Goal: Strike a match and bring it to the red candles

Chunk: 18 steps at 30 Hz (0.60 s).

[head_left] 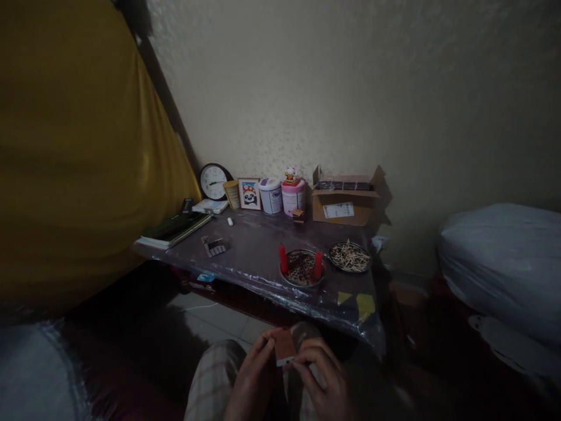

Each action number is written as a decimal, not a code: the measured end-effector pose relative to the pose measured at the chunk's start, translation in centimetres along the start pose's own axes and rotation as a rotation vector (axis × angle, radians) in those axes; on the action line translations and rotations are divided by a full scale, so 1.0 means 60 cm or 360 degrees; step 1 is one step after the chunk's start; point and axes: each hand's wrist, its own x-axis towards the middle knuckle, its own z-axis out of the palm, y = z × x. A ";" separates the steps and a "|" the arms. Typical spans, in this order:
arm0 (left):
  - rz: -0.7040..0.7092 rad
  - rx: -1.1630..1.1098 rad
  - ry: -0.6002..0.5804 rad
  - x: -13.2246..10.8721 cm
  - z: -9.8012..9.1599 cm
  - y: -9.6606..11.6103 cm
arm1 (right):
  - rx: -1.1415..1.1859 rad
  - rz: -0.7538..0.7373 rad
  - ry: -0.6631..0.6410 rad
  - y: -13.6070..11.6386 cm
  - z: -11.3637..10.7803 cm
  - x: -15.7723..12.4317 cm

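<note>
1. Dim room: a plastic-covered table (pixel 258 248) is set against a pale wall, and a tray (pixel 301 279) with two red candles stands near its front edge.
2. Just right of the tray a dish (pixel 350 257) of sticks is seen. Behind the tray, along the wall, a carton (pixel 346 206) and a clock (pixel 214 181) are placed. Well left of the tray, books (pixel 175 229) are stacked.
3. Well in front of the tray, below the table edge, a small box (pixel 284 346) is held over the lap.
4. The left hand (pixel 254 377) is closed on its left side, and its lower right corner is pinched by the right hand (pixel 323 379).
5. The box is judged light, thin-walled and easily crushed. It is best taken by its narrow edges, with little pressure.
</note>
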 end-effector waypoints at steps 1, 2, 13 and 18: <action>0.0074 0.0077 0.0075 -0.001 -0.001 0.000 | -0.0005 -0.0007 0.0013 -0.001 0.000 0.001; 0.0142 0.0168 0.0142 -0.002 -0.002 0.000 | -0.0008 -0.0018 0.0027 -0.001 0.000 0.002; 0.0344 0.0517 -0.0063 -0.013 0.003 0.010 | 0.0084 0.0003 0.0186 -0.004 0.001 0.012; 0.0283 0.0351 0.0120 -0.016 0.016 0.018 | 0.0237 0.0088 0.0226 -0.001 -0.002 0.019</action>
